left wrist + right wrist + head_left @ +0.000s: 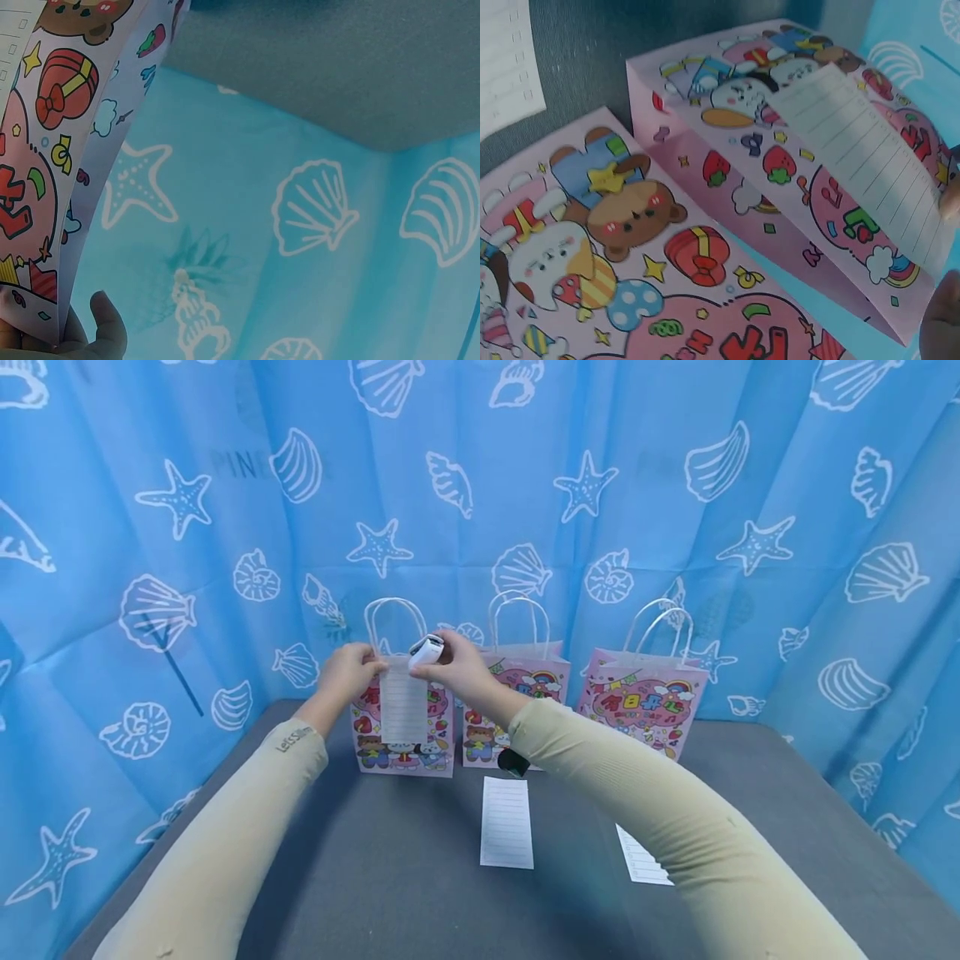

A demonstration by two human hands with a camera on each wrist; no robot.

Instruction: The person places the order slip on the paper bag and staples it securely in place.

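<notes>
A lined paper slip [403, 703] hangs over the front of the leftmost pink gift bag [439, 737], its upper end at the bag's rim. My left hand [345, 675] pinches the rim at the slip's upper left corner. From the right, my right hand [467, 672] grips a small white stapler [425, 651] right at the slip's top edge. In the left wrist view, fingers [109, 334] lie behind the bag's edge. The right wrist view shows the same slip [870, 165] slanting across the printed bag front, with fingertips [943, 319] at its upper end.
Two more pink gift bags stand to the right, a middle one [555, 675] and a right one [637, 702], with white handles. A lined slip [506, 822] lies before the middle bag, and another slip [641, 860] shows partly under my right sleeve. A blue curtain [480, 485] hangs behind the grey table [390, 877].
</notes>
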